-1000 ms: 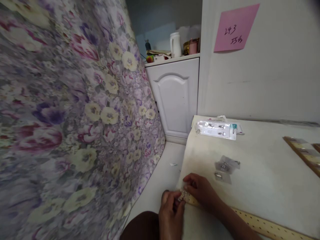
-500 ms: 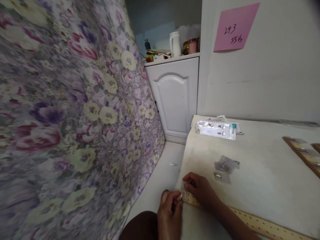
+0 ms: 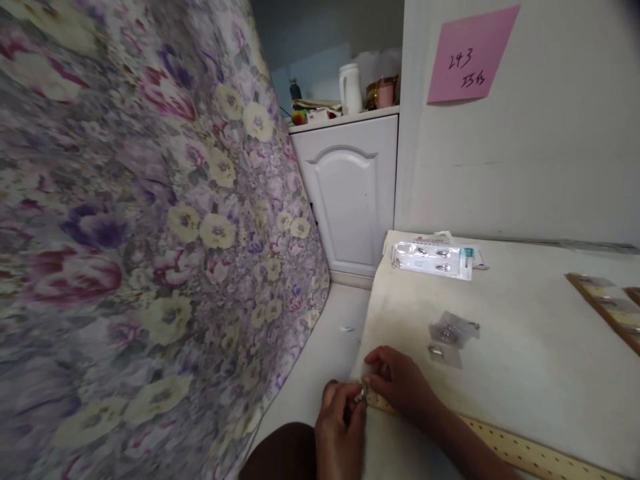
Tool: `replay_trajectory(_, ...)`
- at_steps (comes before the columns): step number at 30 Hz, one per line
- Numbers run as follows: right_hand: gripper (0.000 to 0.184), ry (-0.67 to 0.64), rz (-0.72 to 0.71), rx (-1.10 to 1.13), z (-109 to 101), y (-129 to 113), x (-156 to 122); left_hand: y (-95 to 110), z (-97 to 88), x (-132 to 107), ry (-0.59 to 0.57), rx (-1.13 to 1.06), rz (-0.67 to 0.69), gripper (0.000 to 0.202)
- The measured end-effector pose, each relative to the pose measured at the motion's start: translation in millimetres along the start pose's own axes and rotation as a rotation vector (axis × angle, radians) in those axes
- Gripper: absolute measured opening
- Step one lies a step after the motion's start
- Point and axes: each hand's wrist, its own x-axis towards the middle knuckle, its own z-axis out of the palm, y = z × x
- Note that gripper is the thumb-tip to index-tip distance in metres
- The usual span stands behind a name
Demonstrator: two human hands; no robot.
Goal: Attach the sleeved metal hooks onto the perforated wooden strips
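Right thumb and forefinger have shifted slightly since half a second ago, and the clear film that showed between the hands is now hard to make out. From where I stand, the landmark is the perforated strip (image 3: 520, 440) along the table's near side. Just off its left end, the left hand (image 3: 340, 427) pinches a small metal piece (image 3: 363, 392) between thumb and forefinger. The right hand (image 3: 400, 380) lies across the strip, its thumb tip right by the piece and its forefinger arched above, apart from the thumb; whether it grips anything I cannot tell.

I judge the step as close two-handed fiddling with that piece; the next move calls for a firm left pinch and small, careful fingertip work. Beyond the strip lie small clear packets (image 3: 449, 331), and farther off a blister pack (image 3: 433, 260); brown-edged boards (image 3: 607, 303) sit beyond its right part. Nothing seems to block the hands, though the table edge (image 3: 367, 333) is close by the strip's left end, so a slip could drop the piece to the floor (image 3: 325, 353).
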Motion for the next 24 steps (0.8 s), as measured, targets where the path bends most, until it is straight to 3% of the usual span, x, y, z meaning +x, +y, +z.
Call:
replay_trajectory(5,0.027,0.0,-0.03,-0.06,1.1,1.0,-0.4,-1.7,0.5,-0.3,0.009,-0.001,-0.01,0.014)
replay_trajectory(19,0.03,-0.015,0.109,0.021,5.6,2.9,4.2,1.1,-1.3,1.3,0.004,0.055,-0.018,0.014)
replay_trajectory(24,0.038,-0.015,0.095,0.033,7.3,3.7,4.1,-3.0,-1.8,3.8,0.018,0.022,-0.028,0.024)
